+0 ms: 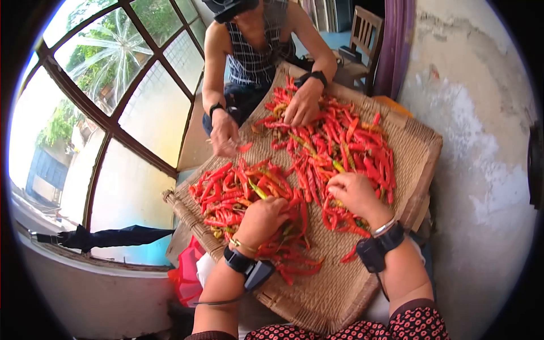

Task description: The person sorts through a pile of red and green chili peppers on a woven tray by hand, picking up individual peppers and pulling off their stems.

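Head view: I record a tan, rectangular, woven tray [334, 277] bearing slender red chillies [368, 148] in two heaps. The left hand [258, 221] touches the heap at the tray's left; the right hand [357, 195] touches the one at its right. Both have curled fingers; I cannot tell what they pinch. Another person [255, 59] is at the tray's far end.

No legible text, label, brand, number or sign anywhere in view. Left-wrist unit [259, 274], black: no lettering readable. Right-wrist unit [372, 255]: same. Dark headgear [229, 8] on person opposite [249, 62]: no brand to be made out. That person's wristband [216, 106]: too small to read. Red plastic [190, 272], lower left: nothing readable.
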Demonstrator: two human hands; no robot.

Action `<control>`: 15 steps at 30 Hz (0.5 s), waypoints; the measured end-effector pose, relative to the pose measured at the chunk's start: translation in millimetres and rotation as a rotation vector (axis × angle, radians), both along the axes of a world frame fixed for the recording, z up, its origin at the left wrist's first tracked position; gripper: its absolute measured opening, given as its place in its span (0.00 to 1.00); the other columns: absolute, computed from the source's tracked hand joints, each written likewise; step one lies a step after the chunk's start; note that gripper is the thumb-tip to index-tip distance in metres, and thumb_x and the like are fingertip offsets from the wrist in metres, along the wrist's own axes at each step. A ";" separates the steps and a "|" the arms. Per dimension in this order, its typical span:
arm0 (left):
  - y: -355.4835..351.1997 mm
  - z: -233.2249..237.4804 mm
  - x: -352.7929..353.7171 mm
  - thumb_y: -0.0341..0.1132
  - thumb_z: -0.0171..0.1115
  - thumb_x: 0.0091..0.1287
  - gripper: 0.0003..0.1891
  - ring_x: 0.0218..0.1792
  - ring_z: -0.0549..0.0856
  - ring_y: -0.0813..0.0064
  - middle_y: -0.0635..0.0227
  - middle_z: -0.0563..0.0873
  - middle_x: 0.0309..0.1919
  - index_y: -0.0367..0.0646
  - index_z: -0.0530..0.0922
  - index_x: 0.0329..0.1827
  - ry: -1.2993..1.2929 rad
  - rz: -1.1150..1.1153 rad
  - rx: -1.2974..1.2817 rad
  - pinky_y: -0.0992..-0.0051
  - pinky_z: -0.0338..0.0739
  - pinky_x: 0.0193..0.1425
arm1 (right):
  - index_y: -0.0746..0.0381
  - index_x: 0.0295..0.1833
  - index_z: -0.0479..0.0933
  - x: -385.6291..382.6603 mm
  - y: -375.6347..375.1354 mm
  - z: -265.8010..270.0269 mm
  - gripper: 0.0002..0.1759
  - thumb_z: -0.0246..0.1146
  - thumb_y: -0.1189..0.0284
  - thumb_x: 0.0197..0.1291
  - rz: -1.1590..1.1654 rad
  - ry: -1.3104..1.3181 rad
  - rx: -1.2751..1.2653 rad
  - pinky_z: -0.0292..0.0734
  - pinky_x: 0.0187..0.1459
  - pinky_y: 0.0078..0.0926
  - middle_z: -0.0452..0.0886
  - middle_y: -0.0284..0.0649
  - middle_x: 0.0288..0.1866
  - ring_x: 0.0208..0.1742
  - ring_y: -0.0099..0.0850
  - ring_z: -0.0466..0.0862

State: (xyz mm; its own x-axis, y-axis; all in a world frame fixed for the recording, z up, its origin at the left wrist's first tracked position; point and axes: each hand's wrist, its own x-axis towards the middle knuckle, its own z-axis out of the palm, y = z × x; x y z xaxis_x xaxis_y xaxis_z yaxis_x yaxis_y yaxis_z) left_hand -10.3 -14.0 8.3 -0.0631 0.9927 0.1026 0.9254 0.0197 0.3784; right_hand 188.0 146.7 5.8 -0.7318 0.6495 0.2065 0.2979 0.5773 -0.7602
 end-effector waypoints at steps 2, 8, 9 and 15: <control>-1.1 7.6 7.9 0.38 0.63 0.56 0.12 0.35 0.82 0.60 0.62 0.80 0.32 0.44 0.76 0.39 0.079 0.048 -0.035 0.64 0.76 0.39 | 0.63 0.35 0.80 -0.7 -5.6 4.2 0.09 0.64 0.68 0.51 0.023 -0.018 -0.073 0.76 0.37 0.36 0.81 0.46 0.29 0.33 0.42 0.82; -3.0 27.6 23.7 0.34 0.64 0.55 0.08 0.30 0.81 0.65 0.66 0.81 0.29 0.45 0.79 0.36 0.192 0.042 0.236 0.69 0.73 0.35 | 0.66 0.40 0.79 -6.8 -23.4 12.0 0.10 0.65 0.75 0.51 0.175 -0.030 -0.019 0.76 0.35 0.26 0.81 0.43 0.30 0.32 0.30 0.83; -3.6 34.5 27.0 0.34 0.64 0.55 0.07 0.31 0.81 0.66 0.66 0.81 0.29 0.44 0.79 0.35 0.136 -0.039 0.240 0.68 0.73 0.37 | 0.64 0.46 0.77 -8.9 -25.2 9.9 0.15 0.65 0.75 0.52 0.215 -0.053 0.009 0.77 0.35 0.26 0.80 0.42 0.34 0.33 0.30 0.82; -4.4 27.5 42.3 0.34 0.64 0.56 0.07 0.31 0.80 0.66 0.67 0.80 0.28 0.43 0.78 0.35 -0.172 -0.273 0.341 0.69 0.74 0.36 | 0.59 0.57 0.72 -19.7 -43.8 15.8 0.24 0.64 0.75 0.51 0.349 0.018 -0.029 0.77 0.36 0.30 0.77 0.44 0.42 0.32 0.34 0.81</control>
